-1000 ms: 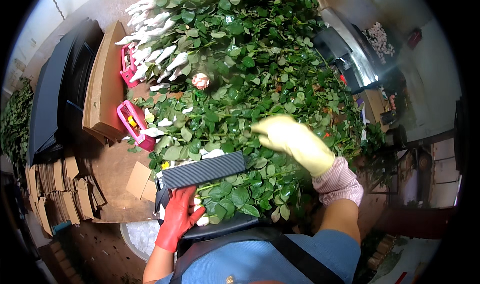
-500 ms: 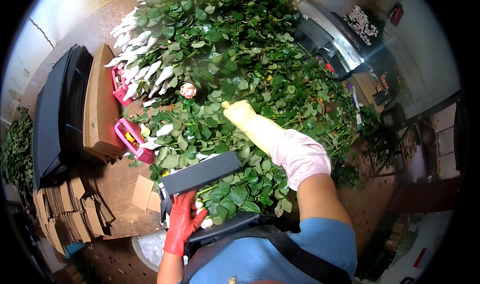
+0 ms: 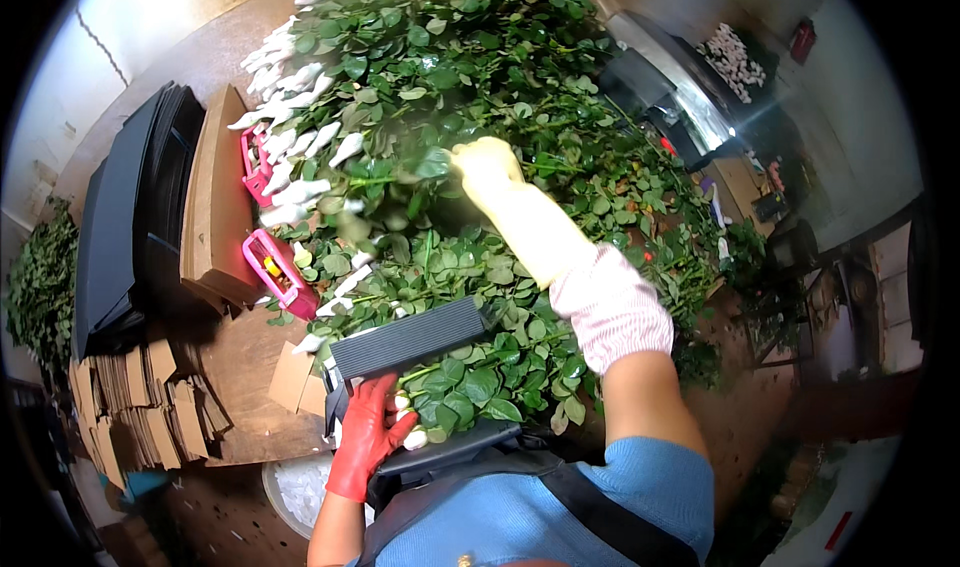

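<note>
My right hand, in a long yellow glove with a pink striped cuff, is closed above the leafy pile. Blurred rose leaves stick out left of the fist, so it grips a leafy rose stem; the flower end is too smeared to make out. My left hand, in a red glove, rests with fingers stretched and thumb apart beside pale rose heads. These roses lie with their leaves to the right, between a grey ridged board and a black edge near my body.
Rose stems cover the table, many heads in white sleeves. Two pink frames stand left, beside brown cardboard and black sheets. Cardboard pieces are stacked at the near left. A tub sits below.
My right fist has moved farther away, with blurred leaves now beside it. The peach rose that lay left of it no longer shows. My left hand stays at the pale rose heads.
</note>
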Demonstrator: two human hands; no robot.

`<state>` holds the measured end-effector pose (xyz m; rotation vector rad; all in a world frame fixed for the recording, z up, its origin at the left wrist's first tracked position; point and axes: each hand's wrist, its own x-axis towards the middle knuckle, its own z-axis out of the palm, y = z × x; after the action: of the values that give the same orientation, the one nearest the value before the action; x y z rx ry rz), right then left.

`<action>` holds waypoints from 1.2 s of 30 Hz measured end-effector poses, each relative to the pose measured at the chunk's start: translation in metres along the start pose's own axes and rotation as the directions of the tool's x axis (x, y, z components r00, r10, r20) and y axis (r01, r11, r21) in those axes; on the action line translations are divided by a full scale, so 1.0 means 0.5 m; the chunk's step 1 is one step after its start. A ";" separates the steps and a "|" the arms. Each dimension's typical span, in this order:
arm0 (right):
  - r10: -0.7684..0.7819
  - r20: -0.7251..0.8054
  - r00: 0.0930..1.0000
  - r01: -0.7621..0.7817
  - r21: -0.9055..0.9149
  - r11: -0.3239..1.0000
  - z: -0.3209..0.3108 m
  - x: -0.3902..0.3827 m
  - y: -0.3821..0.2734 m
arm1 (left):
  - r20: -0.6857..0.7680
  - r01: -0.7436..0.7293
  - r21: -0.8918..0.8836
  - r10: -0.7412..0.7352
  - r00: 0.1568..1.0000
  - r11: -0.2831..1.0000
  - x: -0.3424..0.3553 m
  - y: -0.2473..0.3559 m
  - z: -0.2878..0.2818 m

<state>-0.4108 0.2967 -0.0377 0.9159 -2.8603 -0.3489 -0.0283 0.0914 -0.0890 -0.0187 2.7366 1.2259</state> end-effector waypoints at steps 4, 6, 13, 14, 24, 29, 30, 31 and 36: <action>-0.205 0.095 0.974 0.209 -0.035 0.977 0.063 -0.081 -0.058 | -0.019 -0.027 -0.037 0.026 0.999 0.999 -0.001 -0.001 -0.001; -0.042 0.607 0.794 -0.222 0.354 0.908 0.094 -0.137 -0.069 | -0.019 -0.042 -0.034 0.042 0.999 0.999 0.002 -0.003 -0.002; -0.482 0.363 0.798 -0.027 0.819 0.573 0.116 -0.264 0.045 | -0.047 -0.141 0.059 0.144 0.988 0.988 0.004 -0.006 -0.008; -0.505 0.417 0.756 -0.062 0.813 0.578 0.100 -0.248 0.056 | -0.039 -0.119 0.034 0.121 0.992 0.992 0.004 -0.005 -0.009; -0.022 -0.057 0.998 0.015 -0.110 0.994 0.174 -0.010 -0.029 | -0.035 -0.086 0.065 0.089 0.995 0.994 0.006 -0.017 -0.002; 0.122 0.223 0.967 -0.124 -0.006 0.992 0.199 0.062 0.006 | -0.018 -0.090 0.017 0.090 0.996 0.996 -0.003 -0.020 -0.004; 0.051 -0.011 0.999 -0.047 0.234 0.971 0.177 0.056 0.021 | -0.008 -0.058 -0.012 0.058 0.998 0.998 -0.004 -0.021 -0.003; 0.050 -0.182 0.982 0.024 0.385 0.923 0.148 0.039 0.037 | -0.001 -0.050 -0.073 0.050 0.999 0.996 -0.004 -0.022 -0.001; -0.103 -0.395 0.913 0.250 0.341 0.906 -0.058 -0.093 0.081 | -0.070 -0.147 0.062 0.152 0.986 0.987 -0.004 -0.027 -0.002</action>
<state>-0.3906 0.3507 -0.0011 1.1688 -2.5339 0.3589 -0.0254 0.0818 -0.0982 0.1531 2.8823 1.2062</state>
